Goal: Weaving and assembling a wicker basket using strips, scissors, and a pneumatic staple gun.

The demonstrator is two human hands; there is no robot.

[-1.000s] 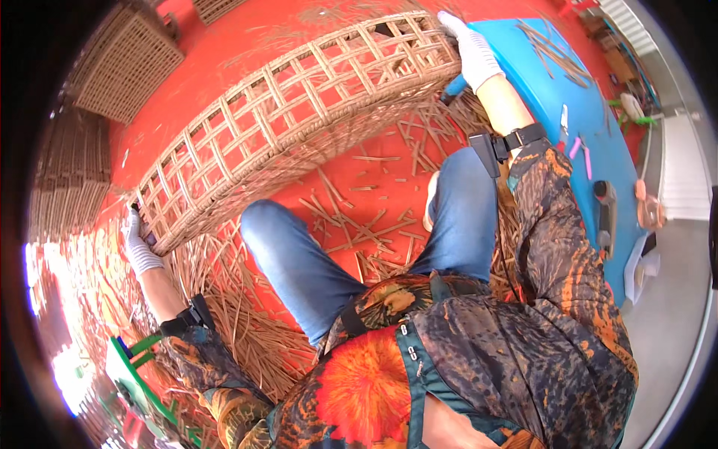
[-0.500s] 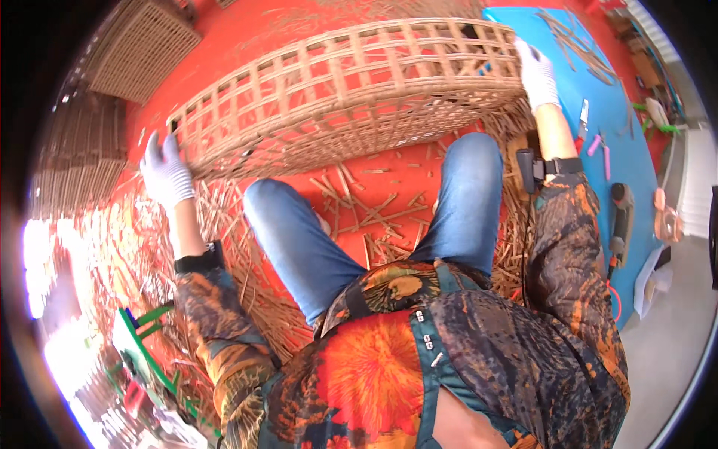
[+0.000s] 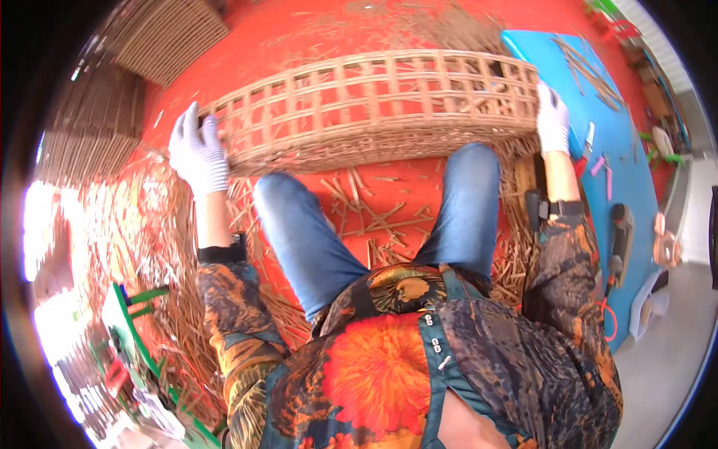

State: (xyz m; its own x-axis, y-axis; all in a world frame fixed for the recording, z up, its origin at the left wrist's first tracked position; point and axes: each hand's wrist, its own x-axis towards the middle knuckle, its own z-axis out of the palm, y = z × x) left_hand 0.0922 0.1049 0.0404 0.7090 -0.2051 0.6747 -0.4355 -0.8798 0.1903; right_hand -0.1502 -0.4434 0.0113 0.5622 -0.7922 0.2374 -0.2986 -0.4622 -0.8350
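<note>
A long, shallow woven basket of tan strips, with an open lattice side, stretches across in front of my knees. My left hand, in a white glove with a striped cuff, grips its left end. At the opposite end, my right hand, gloved the same way, holds the basket by its edge. Part of the fingers on both hands is hidden behind the basket's ends. The basket's closely woven underside shows as a narrow band facing my knees.
Loose cut strips litter the red floor between my legs. On the right, a blue board carries a knife, a power tool and coiled strips. Woven panels stand at the far left. A green stool lies at lower left.
The basket has turned to lie more level, its left end higher and its right end lower in view. My left hand has shifted right, and less of the underside shows.
</note>
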